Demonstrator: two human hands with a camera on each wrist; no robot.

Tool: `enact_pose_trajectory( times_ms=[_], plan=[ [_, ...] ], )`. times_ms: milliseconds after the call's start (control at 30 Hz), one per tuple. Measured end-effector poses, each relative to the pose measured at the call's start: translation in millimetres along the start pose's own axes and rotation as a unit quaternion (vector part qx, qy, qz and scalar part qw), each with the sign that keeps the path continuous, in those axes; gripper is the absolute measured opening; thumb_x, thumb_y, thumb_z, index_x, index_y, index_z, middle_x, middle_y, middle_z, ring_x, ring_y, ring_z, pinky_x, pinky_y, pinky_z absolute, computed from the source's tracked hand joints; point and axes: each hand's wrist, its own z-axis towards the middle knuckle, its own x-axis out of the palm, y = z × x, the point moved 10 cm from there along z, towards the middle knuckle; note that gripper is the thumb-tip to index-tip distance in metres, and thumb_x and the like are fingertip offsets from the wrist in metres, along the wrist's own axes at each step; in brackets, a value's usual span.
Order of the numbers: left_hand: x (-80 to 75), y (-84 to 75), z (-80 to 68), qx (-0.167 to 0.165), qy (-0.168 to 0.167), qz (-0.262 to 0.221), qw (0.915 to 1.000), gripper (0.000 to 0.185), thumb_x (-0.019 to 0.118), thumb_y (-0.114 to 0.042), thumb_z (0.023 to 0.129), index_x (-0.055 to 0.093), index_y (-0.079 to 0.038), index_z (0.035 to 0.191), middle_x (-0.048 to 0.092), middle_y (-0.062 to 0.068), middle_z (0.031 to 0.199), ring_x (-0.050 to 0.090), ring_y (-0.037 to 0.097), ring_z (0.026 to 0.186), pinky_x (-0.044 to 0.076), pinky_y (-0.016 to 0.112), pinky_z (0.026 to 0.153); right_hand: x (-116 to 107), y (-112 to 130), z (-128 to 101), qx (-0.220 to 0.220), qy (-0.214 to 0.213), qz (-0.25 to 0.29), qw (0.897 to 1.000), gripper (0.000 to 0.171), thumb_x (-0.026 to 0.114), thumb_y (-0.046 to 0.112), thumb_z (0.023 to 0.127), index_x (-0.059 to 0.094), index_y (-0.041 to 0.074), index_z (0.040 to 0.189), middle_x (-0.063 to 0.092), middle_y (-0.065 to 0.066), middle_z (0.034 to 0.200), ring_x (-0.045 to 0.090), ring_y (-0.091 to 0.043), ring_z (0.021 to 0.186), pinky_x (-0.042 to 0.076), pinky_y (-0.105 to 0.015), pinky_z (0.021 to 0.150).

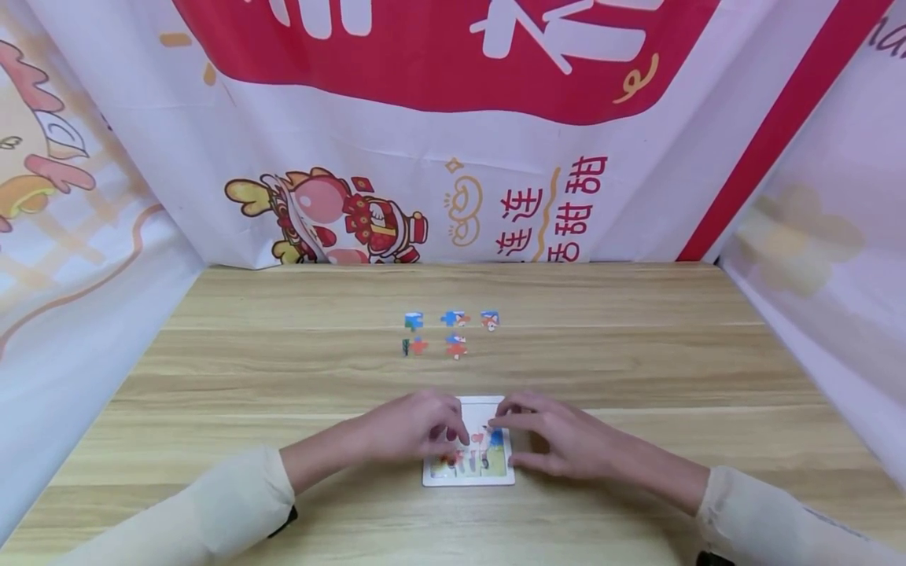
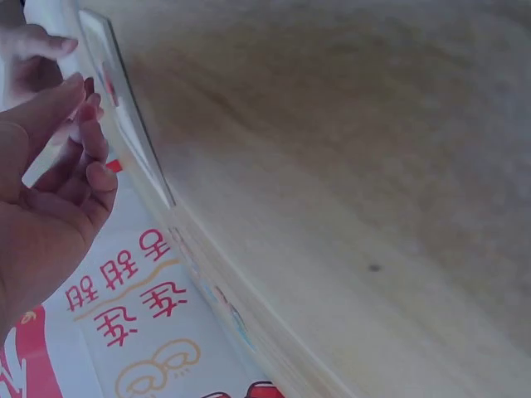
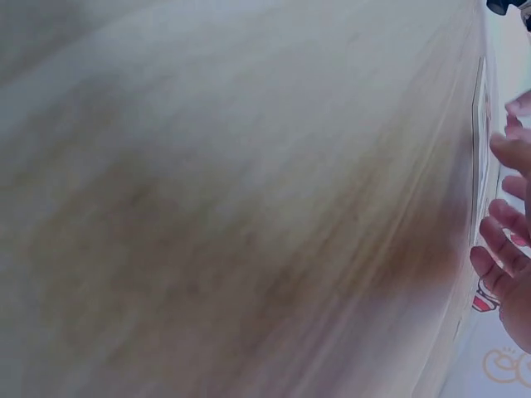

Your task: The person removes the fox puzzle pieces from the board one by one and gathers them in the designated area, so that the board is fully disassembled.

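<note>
Your left hand (image 1: 418, 428) and right hand (image 1: 559, 440) both rest on the small white-framed square jigsaw board (image 1: 469, 472) lying at the near middle of the light wooden table (image 1: 637, 354), fingers relaxed and fairly straight, fingertips pressing its picture. Five loose colourful puzzle pieces (image 1: 453, 332) lie farther back, well apart from the board.

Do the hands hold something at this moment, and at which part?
Nothing is lifted. Both the left hand and the right hand rest with their fingertips on the puzzle board, which lies flat on the table. No true grip shows.
</note>
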Motion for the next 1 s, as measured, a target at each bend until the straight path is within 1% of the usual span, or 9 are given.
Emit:
enact_pose_trajectory(
  times_ms=[67, 133, 267, 367, 533, 633, 833, 1000],
  plan=[
    [6.2, -2.2, -0.5, 0.010, 0.019, 0.008, 0.9997, 0.014, 0.079, -0.009, 0.091, 0.081, -0.009, 0.105, 0.062, -0.007, 0.085, 0.051, -0.001, 0.074, 0.047, 0.014, 0.067, 0, -2, 2, 0.008, -0.004, -0.002, 1.000, 0.044, 0.078, 0.027, 0.094, 0.069, 0.011, 0.134, 0.062, 0.000, 0.129, 0.058, -0.013, 0.117, 0.053, -0.035, 0.101],
    [11.7, -2.6, -1.2, 0.010, 0.038, 0.010, 0.9992, 0.018, 0.079, -0.010, 0.091, 0.081, -0.011, 0.108, 0.061, -0.009, 0.086, 0.051, -0.002, 0.075, 0.046, 0.014, 0.069, 0, -3, 4, 0.016, -0.010, -0.002, 1.000, 0.042, 0.077, 0.026, 0.095, 0.070, 0.011, 0.133, 0.063, 0.000, 0.127, 0.057, -0.012, 0.114, 0.053, -0.034, 0.099],
    [17.6, 0.9, -1.4, -0.007, 0.060, 0.004, 0.9982, 0.023, 0.078, -0.010, 0.092, 0.080, -0.013, 0.115, 0.062, -0.010, 0.091, 0.052, -0.001, 0.077, 0.047, 0.015, 0.070, 2, -5, 8, 0.029, -0.010, 0.002, 1.000, 0.038, 0.075, 0.025, 0.097, 0.071, 0.012, 0.133, 0.062, 0.001, 0.124, 0.055, -0.010, 0.110, 0.053, -0.033, 0.096],
    [18.8, 2.5, -1.4, -0.011, 0.063, 0.003, 0.9980, 0.024, 0.078, -0.010, 0.093, 0.080, -0.013, 0.117, 0.063, -0.009, 0.093, 0.052, -0.001, 0.077, 0.048, 0.015, 0.070, 6, -5, 11, 0.029, -0.002, 0.003, 1.000, 0.037, 0.074, 0.024, 0.097, 0.072, 0.012, 0.132, 0.061, 0.001, 0.123, 0.054, -0.010, 0.110, 0.052, -0.032, 0.095],
    [18.6, 0.5, -2.0, 0.006, 0.061, 0.010, 0.9981, 0.028, 0.077, -0.010, 0.093, 0.079, -0.015, 0.120, 0.065, -0.009, 0.094, 0.051, -0.001, 0.078, 0.047, 0.014, 0.070, 10, -5, 13, 0.028, 0.007, 0.008, 1.000, 0.035, 0.074, 0.023, 0.098, 0.073, 0.011, 0.130, 0.060, 0.001, 0.123, 0.053, -0.010, 0.108, 0.051, -0.029, 0.093],
    [19.2, 0.0, -2.5, 0.013, 0.064, 0.012, 0.9978, 0.029, 0.077, -0.010, 0.093, 0.078, -0.015, 0.122, 0.064, -0.009, 0.095, 0.050, -0.001, 0.079, 0.046, 0.014, 0.070, 12, -7, 14, 0.027, 0.011, 0.011, 1.000, 0.034, 0.074, 0.022, 0.098, 0.073, 0.011, 0.130, 0.060, 0.002, 0.122, 0.053, -0.009, 0.108, 0.051, -0.030, 0.094],
    [20.5, 1.8, -1.9, 0.009, 0.075, 0.012, 0.9971, 0.030, 0.076, -0.010, 0.093, 0.077, -0.015, 0.123, 0.062, -0.009, 0.094, 0.049, -0.001, 0.080, 0.046, 0.014, 0.071, 14, -9, 17, 0.028, 0.026, 0.018, 0.999, 0.035, 0.073, 0.022, 0.099, 0.072, 0.013, 0.132, 0.060, 0.003, 0.122, 0.052, -0.008, 0.108, 0.051, -0.029, 0.093],
    [21.3, 3.1, -1.0, 0.007, 0.081, 0.003, 0.9966, 0.029, 0.076, -0.010, 0.094, 0.077, -0.014, 0.123, 0.061, -0.009, 0.093, 0.049, -0.001, 0.080, 0.046, 0.014, 0.072, 13, -9, 19, 0.025, 0.030, 0.027, 0.999, 0.033, 0.073, 0.020, 0.099, 0.073, 0.013, 0.131, 0.060, 0.002, 0.121, 0.053, -0.010, 0.108, 0.052, -0.031, 0.094]
  ],
)
